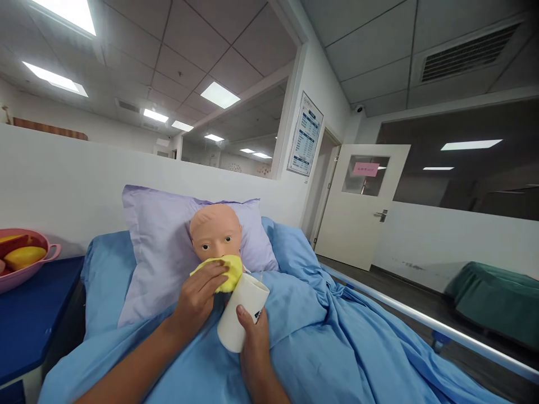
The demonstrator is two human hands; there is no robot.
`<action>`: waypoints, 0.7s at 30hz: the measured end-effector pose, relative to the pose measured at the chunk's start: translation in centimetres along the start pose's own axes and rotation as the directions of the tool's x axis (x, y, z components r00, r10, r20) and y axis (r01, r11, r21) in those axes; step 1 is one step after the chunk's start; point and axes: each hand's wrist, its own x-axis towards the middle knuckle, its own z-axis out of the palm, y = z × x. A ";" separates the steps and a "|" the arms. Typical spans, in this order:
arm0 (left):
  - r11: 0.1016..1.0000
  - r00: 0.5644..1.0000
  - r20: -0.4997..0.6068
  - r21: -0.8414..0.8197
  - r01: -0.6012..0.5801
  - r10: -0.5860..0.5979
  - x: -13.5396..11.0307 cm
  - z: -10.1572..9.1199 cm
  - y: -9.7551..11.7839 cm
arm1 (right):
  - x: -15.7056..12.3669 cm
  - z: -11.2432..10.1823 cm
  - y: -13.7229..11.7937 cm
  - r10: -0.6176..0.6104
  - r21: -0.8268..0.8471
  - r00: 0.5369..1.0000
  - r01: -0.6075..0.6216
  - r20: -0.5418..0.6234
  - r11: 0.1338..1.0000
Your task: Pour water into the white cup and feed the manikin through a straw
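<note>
"One big bed [362, 359] in blue bedding fills most of this view, with a metal rail [421, 314] along its right edge. Off past that side there's a cream door [357, 224] standing open."

"ok, and the smaller stuff?"

"Blue-topped bedside cabinet [33, 331] just beside the bed's left edge. Then a lilac pillow [155, 264] at the head edge of the bed, tipped up a bit. Pink basket [25, 274] on the far edge of the cabinet, some yellow fruit [25, 258] in it. After that, the manikin head [215, 227] lying on the pillow, eyes open."

"lol it's staring. what are the hands up to?"

"Left hand [204, 286] has its fingers close together, laid over a cloth at the manikin's mouth. Thumb's hidden, so can't tell if it's pinching. Right hand [255, 336] is wrapped round a cup, thumb on the near side."

"which cup, which cloth?"

"White cup [236, 314], held tilted above the bedding near the manikin's chin, open end up and leaning right, small dark mark on the side. The yellow cloth [233, 269] sits right under the nose, covering the mouth. Cup's rim is just beside it; can't tell if they touch."
</note>
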 end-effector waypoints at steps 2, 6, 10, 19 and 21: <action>1.000 0.999 -0.054 -0.016 -0.003 0.002 1.8 0.2 -0.2 | 0.2 -0.3 0.2 0.006 -0.019 1.000 -0.006 -0.004 1.000; 0.992 0.994 0.040 0.070 -0.106 0.104 3.1 1.7 -1.3 | 0.4 -0.5 0.4 0.012 -0.083 0.999 -0.015 -0.049 0.996; 0.974 0.981 0.083 0.130 -0.184 0.174 0.8 3.0 -2.0 | 0.4 -0.3 0.7 -0.042 -0.068 0.998 0.039 -0.053 0.997; 0.992 0.995 0.046 0.093 -0.088 0.084 -3.4 2.6 -1.5 | 0.0 0.1 0.4 -0.058 -0.038 0.998 0.058 -0.019 0.998; 0.994 0.997 0.044 0.084 -0.068 0.065 -3.5 2.1 -1.2 | 0.0 0.1 0.4 -0.060 -0.019 0.998 0.060 -0.004 0.998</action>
